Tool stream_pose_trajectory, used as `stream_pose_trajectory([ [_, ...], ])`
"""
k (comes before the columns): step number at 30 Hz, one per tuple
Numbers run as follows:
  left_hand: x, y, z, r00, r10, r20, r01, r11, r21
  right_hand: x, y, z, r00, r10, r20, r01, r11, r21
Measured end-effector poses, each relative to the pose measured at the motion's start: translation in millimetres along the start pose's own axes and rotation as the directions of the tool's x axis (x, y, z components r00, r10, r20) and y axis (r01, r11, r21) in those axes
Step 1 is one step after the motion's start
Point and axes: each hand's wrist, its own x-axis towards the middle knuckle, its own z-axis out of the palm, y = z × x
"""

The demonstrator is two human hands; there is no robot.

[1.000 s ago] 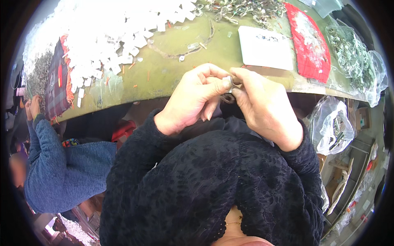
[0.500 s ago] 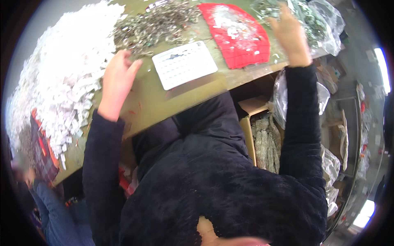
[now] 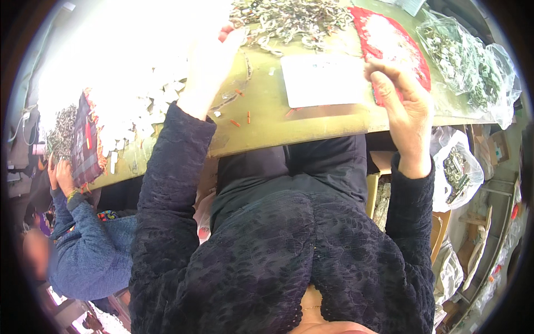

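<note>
My left hand (image 3: 214, 64), washed out by glare, reaches over the table at the near left edge of a heap of grey-and-white chain-like pieces (image 3: 303, 22). Its fingers are curled in; whatever they pinch is lost in the brightness. A white rectangular tray (image 3: 320, 89) lies between my hands, its surface mostly overexposed. At the tray's right edge is my right hand (image 3: 406, 108), thumb and forefinger drawn together. I cannot make out what is between them. Just beyond that hand lies a red cloth (image 3: 418, 50) with whitish bits on it.
A huge white pile (image 3: 128, 61) covers the table's left part. Green-and-white pieces fill a clear plastic bag (image 3: 473, 69) at the far right. Another clear bag (image 3: 459, 172) hangs below the table edge. To the left, a co-worker's hands (image 3: 62, 173) are beside a dark plaid cloth (image 3: 88, 142).
My right hand has come back from the green pieces to the tray's right edge. My left hand has moved to the chain heap, its fingers curling. The whole view has swung left.
</note>
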Motion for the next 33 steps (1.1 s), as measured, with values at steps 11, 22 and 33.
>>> stream_pose_trajectory([
  [11, -104.2, 55.0, 11.0, 0.869, 0.495, -0.013, -0.493, 0.866, 0.085, -6.6, -24.2, 92.8, 0.918, 0.234, 0.319, -0.394, 0.615, 0.683],
  [22, -120.2, 59.1, -19.6, 0.967, -0.041, 0.253, 0.186, 0.79, -0.584, -22.8, -21.6, 89.2, 0.829, -0.559, -0.029, 0.532, 0.803, -0.267],
  [33, -117.8, 54.3, -22.8, 0.856, -0.124, 0.501, 0.437, 0.691, -0.576, -34.6, -30.1, 83.9, 0.887, -0.42, 0.192, 0.433, 0.901, -0.031],
])
